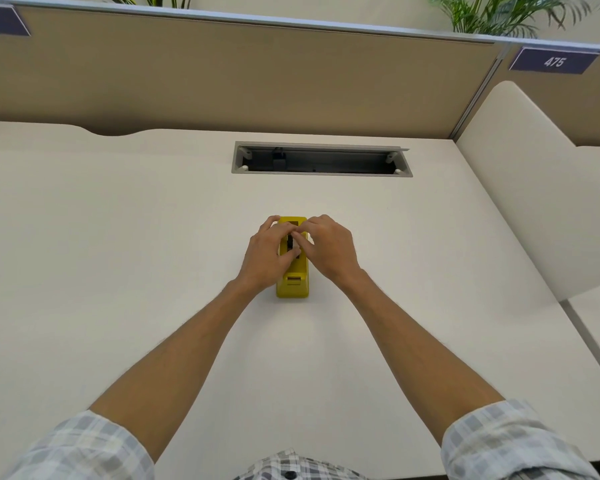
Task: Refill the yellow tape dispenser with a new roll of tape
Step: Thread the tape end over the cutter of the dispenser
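Two plaid sleeves [80, 445] down front, bare arms reaching out. One yellow tape dispenser [292, 285] sits mid-table [118, 237], boxy, its dark slot on top. Left hand [265, 252] curls round its side; right hand [329, 247] pinches at the top, can't tell what. Behind: one cable tray [321, 159], one "475" sign [554, 61].

One yellow dispenser [292, 285] stands on one table [118, 237]. Two hands are at it, a left hand [265, 252] and a right hand [329, 249]. One cable slot [321, 159] is cut into the table. Two plants [499, 12] rise behind one partition [222, 74], which carries two signs [553, 60].
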Motion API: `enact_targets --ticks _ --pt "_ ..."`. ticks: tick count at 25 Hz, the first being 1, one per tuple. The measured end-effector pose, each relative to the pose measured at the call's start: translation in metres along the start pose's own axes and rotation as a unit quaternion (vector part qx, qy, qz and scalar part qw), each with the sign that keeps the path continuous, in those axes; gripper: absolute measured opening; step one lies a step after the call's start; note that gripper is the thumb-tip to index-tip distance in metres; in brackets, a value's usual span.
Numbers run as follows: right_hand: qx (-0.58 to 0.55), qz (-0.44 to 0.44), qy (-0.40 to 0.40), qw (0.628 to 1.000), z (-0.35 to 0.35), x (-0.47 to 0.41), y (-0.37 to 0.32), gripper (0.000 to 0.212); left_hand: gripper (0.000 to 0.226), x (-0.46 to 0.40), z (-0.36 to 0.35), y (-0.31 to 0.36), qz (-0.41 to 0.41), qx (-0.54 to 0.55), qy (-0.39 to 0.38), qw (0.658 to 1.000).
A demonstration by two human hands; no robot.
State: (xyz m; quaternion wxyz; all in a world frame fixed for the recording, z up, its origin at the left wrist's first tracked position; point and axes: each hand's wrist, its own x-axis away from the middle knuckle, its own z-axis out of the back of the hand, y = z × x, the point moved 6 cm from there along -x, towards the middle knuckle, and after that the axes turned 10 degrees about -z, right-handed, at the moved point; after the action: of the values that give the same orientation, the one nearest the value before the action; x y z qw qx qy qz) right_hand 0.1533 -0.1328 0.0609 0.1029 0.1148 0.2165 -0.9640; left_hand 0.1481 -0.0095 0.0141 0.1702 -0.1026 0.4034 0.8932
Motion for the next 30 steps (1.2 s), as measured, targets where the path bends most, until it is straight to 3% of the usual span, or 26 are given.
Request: enact_targets --ticks 5,9,14,19,24,30 --pt "-0.002 -0.011 -0.003 1.000 -0.001 0.001 0.002 0.023 0.029 0.001 0.000 -0.004 0.050 0.034 -0.004 0.998" --pt "-0.056 -0.108 -0.022 0.992 -0.006 0.005 0.013 0.027 0.028 0.002 0.004 0.002 0.053 0.043 0.024 0.997" --pt "-0.199 -0.241 -0.038 0.949 -0.015 0.009 0.022 0.022 0.033 0.003 0.004 0.004 0.038 0.035 0.028 0.998" --pt "-0.252 -0.301 -0.037 0.919 -0.022 0.008 0.023 0.014 0.027 0.005 0.005 0.006 0.015 0.007 0.044 0.999" --pt "-0.259 -0.298 -0.039 0.918 -0.026 0.007 0.023 0.016 0.043 0.003 0.002 0.007 0.025 -0.002 0.043 0.999" --pt "-0.270 -0.290 -0.035 0.917 -0.028 0.009 0.025 0.019 0.032 0.006 -0.003 0.001 0.044 -0.003 0.022 0.999"
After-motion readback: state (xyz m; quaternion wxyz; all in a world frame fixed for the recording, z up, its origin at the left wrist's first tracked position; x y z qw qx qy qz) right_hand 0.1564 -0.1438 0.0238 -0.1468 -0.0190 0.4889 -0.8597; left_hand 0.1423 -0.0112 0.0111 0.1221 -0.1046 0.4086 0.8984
